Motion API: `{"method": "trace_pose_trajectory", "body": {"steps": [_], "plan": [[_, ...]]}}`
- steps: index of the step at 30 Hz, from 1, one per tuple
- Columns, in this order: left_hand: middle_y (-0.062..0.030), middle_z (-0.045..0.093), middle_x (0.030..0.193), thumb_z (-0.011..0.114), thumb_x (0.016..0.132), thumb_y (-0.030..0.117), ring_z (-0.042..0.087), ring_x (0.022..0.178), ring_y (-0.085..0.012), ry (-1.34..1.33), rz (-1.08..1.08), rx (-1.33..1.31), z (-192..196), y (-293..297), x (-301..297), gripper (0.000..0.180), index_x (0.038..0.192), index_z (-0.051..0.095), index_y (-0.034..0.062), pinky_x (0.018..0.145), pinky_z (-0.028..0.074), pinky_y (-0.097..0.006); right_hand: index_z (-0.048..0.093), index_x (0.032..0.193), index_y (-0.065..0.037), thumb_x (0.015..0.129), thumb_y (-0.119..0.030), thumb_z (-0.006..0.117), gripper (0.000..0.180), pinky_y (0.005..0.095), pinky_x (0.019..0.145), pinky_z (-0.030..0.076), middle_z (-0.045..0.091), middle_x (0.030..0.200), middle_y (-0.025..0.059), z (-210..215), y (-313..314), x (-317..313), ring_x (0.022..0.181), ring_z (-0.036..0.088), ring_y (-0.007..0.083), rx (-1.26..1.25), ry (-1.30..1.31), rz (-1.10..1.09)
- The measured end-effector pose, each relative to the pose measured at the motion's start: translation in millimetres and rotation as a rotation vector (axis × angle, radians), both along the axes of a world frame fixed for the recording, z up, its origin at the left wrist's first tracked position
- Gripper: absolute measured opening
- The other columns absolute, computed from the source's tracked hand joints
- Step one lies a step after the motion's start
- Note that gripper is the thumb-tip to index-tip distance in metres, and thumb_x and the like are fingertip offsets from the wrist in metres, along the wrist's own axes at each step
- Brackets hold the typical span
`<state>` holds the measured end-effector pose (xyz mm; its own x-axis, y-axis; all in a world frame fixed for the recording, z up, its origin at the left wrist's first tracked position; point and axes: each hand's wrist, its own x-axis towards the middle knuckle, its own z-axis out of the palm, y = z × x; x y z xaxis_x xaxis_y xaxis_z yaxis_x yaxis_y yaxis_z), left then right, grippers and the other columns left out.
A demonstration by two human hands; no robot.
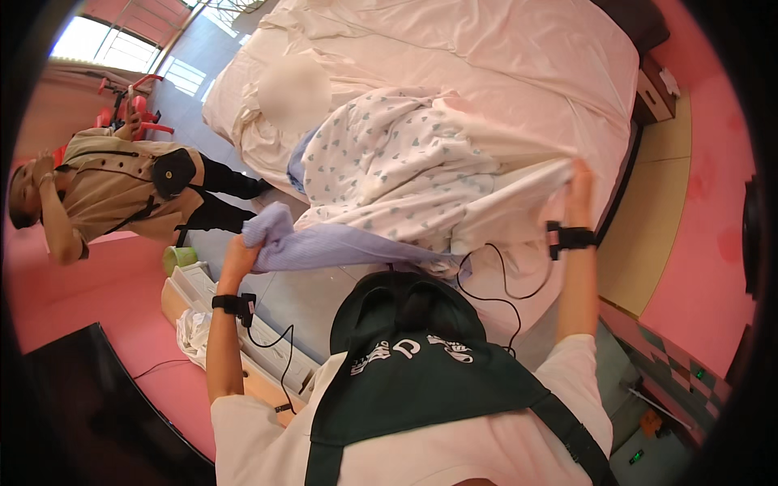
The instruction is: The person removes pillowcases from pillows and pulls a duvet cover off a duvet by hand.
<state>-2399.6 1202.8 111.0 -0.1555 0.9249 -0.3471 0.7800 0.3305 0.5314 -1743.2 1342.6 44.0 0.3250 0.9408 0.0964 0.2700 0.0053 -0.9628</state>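
My left hand is closed around a bunched corner of a lavender cover, stretched in a band across my front. My right hand grips the edge of a white cloth and holds it taut out to the right. Whether that cloth belongs to the bedsheet or to the bedding on top cannot be made out. Between my hands a white cover with grey-green hearts lies rumpled on the bed, next to the lavender fabric. My fingertips are partly hidden in the folds.
A large bed with a wrinkled pale sheet fills the far side. At left stands a person in a tan shirt. Also around me are a green bin, a white cabinet, a dark screen and a bedside cabinet. Black cables hang from my wrists.
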Motion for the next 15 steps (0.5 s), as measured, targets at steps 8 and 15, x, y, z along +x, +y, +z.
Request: {"method": "trace_pose_trajectory", "body": {"steps": [8, 15], "plan": [[-0.0127, 0.059, 0.094, 0.063, 0.072, 0.020, 0.056, 0.084, -0.0201, -0.056, 0.324, 0.431, -11, 77, 14, 0.049, 0.112, 0.046, -0.0020, 0.077, 0.043, -0.030, 0.056, 0.081, 0.001, 0.082, -0.021, 0.051, 0.023, 0.0258, 0.057, 0.038, 0.054, 0.071, 0.0020, 34, -39, 48, 0.063, 0.047, 0.0093, -0.231, 0.029, -0.385], [-0.0225, 0.029, 0.130, 0.073, 0.059, 0.025, 0.027, 0.121, -0.0342, -0.125, -0.475, 0.472, -30, 183, 242, 0.091, 0.129, 0.023, -0.0021, 0.100, 0.023, -0.036, 0.053, 0.080, 0.002, 0.081, -0.019, 0.051, 0.022, 0.0260, 0.058, 0.037, 0.051, 0.068, 0.0030, -6, -49, 14, 0.063, 0.043, 0.0115, -0.324, -0.074, -0.378]]}}
